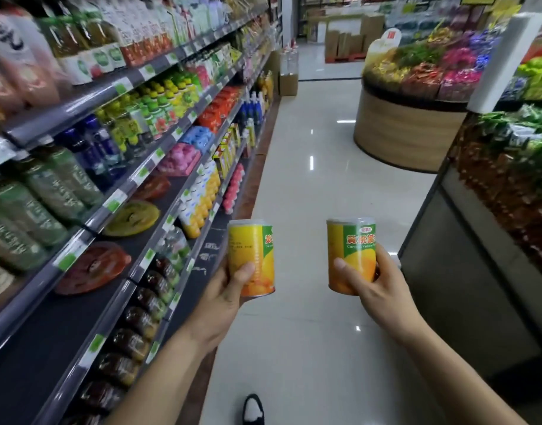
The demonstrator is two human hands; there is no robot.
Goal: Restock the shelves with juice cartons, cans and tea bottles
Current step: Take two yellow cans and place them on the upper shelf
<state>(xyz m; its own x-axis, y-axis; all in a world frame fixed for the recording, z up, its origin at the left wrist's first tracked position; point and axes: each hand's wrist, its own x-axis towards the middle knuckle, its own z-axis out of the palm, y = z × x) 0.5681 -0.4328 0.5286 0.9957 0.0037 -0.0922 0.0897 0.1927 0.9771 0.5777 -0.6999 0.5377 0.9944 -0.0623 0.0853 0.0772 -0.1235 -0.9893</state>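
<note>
1. Left hand (pixel 223 297): grip closed round the lower half of a yellow peach can (pixel 251 257); thumb lies across the front of the label, the other fingers are hidden behind the can. Can upright, tilted slightly, held in the air over the aisle floor beside the shelf edge.
2. Right hand (pixel 378 288): grip closed round a second peach can (pixel 352 256) of the same yellow-and-green label; thumb across the front, fingertips just showing at the can's right side. Can upright, level with the first, well apart from it.
3. Both forearms are bare and reach forward from the bottom of the view. A dark shoe (pixel 253 409) shows on the floor between them.
4. Shelving (pixel 79 99) runs along the left, several tiers deep. Upper tiers carry bottles with yellow and green caps and cartons; blurred, labels not readable.
5. Middle tier nearest the left hand: green tea bottles (pixel 48 191) at far left, then a bare dark stretch with two flat round items (pixel 93 268), one red, one yellow-green.
6. Tier below: a row of dark brown bottles (pixel 140 320) lying along the front edge.
7. Pale glossy floor (pixel 309 179) runs down the aisle.
8. Right side: a round wood-sided display (pixel 407 130) heaped with wrapped goods, and a nearer bin (pixel 478 256) of packets.
</note>
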